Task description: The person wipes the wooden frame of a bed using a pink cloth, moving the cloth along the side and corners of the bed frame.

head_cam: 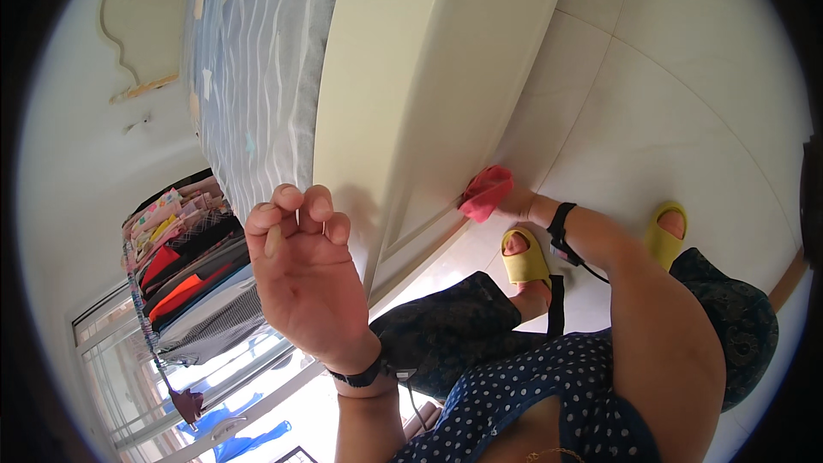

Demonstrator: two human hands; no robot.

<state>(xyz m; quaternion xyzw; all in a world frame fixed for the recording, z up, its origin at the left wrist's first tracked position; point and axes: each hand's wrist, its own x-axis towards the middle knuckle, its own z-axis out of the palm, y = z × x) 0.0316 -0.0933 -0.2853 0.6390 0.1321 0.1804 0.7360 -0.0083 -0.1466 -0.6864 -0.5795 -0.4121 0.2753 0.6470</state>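
Note:
My left hand (305, 276) is raised with its palm towards me, beside the bed's cream edge. Its fingers curl loosely and hold nothing. Low down on the right, my right hand (516, 202) grips a red cloth (487, 193) that hides most of the fingers. The cloth lies against the lower part of the cream side panel (463, 77) of a bed, close to the floor. Above that panel runs a flat cream ledge (379, 45), bordering a mattress with a blue-grey striped sheet (270, 77).
Pale floor tiles (675, 109) extend to the right. My feet wear yellow slippers (524, 257). Beyond the bed, many clothes (193, 270) hang on a rack by a bright glazed door (128, 360). Thin cables run from the black bands on both my wrists.

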